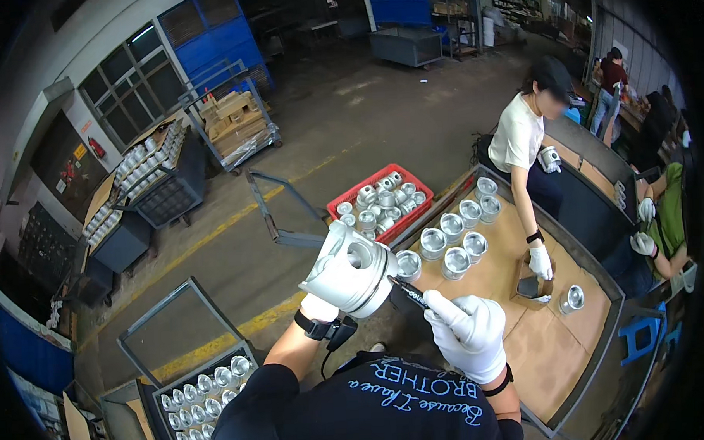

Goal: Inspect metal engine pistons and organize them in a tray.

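A large silver metal piston [342, 271] is held up by my white-gloved left hand [318, 308], whose fingers are mostly hidden behind it. The piston lies tilted, its pin hole facing up and its ring grooves toward the right. My gloved right hand [468, 332] pinches a black marker pen [407, 294], with the tip at the grooved edge of the piston. Beyond my hands, several pistons [456, 261] stand on the cardboard-lined bench [519, 346].
A red basket [338, 196] of pistons sits beyond the bench. Across from me, a person [520, 136] in a white top reaches into a small cardboard box [517, 292]. At lower left stands a cart [152, 394] with rows of pistons. A blue stool [643, 335] is at right.
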